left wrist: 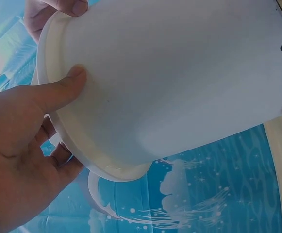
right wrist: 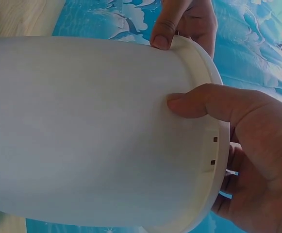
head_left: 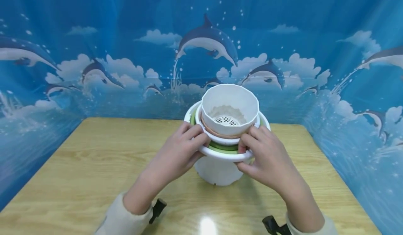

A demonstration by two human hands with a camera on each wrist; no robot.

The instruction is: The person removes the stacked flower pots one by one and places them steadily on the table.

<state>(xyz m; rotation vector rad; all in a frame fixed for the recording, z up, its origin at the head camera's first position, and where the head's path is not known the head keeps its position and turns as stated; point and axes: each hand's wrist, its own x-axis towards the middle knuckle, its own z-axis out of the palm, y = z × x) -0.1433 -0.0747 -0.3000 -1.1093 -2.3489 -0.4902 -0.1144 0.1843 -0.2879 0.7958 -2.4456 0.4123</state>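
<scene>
White pot point(head_left: 218, 173) at twelve o'clock over the table point(head_left: 119, 161), containing nested pots point(head_left: 224, 128); left hand point(head_left: 184, 146) grips its rim point(head_left: 220, 156) at seven, right hand point(head_left: 262, 151) at five. Uneven lifting could topple the nested pots.

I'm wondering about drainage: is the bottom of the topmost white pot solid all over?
No, the head view shows a grid of holes in the bottom of the topmost white pot.
</scene>
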